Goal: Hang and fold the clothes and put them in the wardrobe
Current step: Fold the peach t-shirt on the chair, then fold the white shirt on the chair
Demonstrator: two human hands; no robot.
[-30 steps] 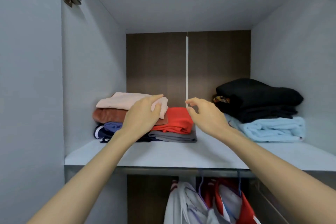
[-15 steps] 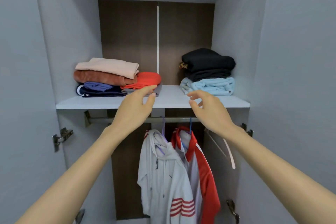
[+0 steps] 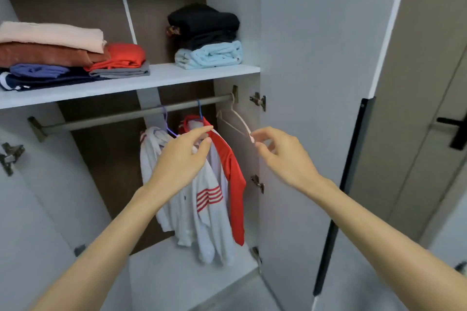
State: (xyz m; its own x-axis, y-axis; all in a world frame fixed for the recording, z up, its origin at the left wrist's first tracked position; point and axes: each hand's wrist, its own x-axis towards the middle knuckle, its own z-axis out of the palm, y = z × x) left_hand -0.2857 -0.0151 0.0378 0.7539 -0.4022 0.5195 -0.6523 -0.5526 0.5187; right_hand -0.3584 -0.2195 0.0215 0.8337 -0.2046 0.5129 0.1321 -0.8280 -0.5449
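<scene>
Evidently the empty white hanger (image 3: 242, 120) is the thing wanted next; it hangs at the far right end of the rail (image 3: 113, 116), tilted, beside 2 jackets (image 3: 219, 184) already hung under the rail's middle. It looks light, thin and rigid, likely smooth plastic, so I judge it best taken by the shoulder arm near the hook and lifted off. The right hand (image 3: 283, 156) sits below the rail's right end, its fingers (image 3: 262, 135) loosely parted, holding nothing, just at the hanger's lower tip; contact is unclear. The left hand (image 3: 182, 159) hovers before the jackets, thumb and forefinger narrowly apart, empty.
</scene>
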